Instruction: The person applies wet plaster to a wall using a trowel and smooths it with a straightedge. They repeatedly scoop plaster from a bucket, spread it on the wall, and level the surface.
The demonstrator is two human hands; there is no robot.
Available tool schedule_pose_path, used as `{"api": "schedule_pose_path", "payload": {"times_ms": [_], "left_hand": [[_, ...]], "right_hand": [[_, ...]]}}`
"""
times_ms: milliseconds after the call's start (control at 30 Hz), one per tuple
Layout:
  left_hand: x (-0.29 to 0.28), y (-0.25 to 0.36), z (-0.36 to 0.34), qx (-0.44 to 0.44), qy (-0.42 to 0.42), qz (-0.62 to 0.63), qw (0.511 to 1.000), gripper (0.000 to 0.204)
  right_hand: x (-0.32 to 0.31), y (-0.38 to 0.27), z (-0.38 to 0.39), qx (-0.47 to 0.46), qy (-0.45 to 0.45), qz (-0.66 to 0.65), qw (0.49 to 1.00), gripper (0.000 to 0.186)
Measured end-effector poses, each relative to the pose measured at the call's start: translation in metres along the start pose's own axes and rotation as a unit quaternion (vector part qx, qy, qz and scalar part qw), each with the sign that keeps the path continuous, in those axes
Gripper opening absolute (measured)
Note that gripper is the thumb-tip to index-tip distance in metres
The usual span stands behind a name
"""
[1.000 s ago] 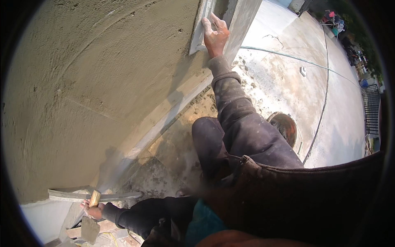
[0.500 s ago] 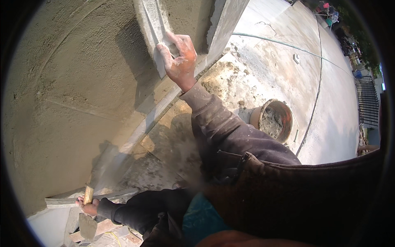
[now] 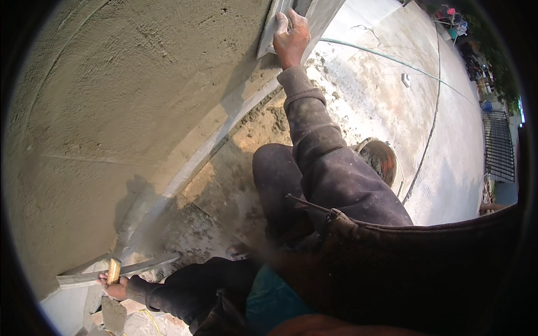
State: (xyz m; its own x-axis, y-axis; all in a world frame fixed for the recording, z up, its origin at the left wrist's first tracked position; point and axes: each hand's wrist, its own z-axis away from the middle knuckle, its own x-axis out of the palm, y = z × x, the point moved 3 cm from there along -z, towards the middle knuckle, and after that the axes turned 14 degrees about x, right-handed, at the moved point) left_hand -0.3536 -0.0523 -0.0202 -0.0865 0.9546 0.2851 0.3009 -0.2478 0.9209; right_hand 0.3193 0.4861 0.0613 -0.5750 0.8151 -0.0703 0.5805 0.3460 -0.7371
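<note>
My right hand is wrapped round a flat pale float, held against the wet grey render of the wall near its corner edge at the top. At the lower left, my left hand grips a wooden-handled trowel, its mortar-coated blade pointing down. My left fingers are beside a long strip along the wall's foot; I cannot tell if they hold it too.
A bucket of mortar stands right of my arm. A green hose crosses the pale concrete floor. A barred gate and piled items are at the far right. Rubble lies at the lower left.
My right hand moved down-left with the float, then back up and right toward the wall's corner. My left hand, still on the trowel, shifted slightly left.
</note>
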Motion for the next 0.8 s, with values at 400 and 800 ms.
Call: {"api": "schedule_pose_path", "payload": {"times_ms": [400, 800], "left_hand": [[-0.012, -0.01, -0.009, 0.028, -0.035, -0.036, 0.998, 0.057], [-0.005, -0.006, -0.001, -0.013, -0.027, 0.0, 1.0, 0.056]], "right_hand": [[-0.008, -0.029, 0.046, 0.029, -0.081, -0.056, 0.995, 0.029], [0.007, -0.007, -0.028, -0.011, -0.051, 0.036, 0.998, 0.038]]}}
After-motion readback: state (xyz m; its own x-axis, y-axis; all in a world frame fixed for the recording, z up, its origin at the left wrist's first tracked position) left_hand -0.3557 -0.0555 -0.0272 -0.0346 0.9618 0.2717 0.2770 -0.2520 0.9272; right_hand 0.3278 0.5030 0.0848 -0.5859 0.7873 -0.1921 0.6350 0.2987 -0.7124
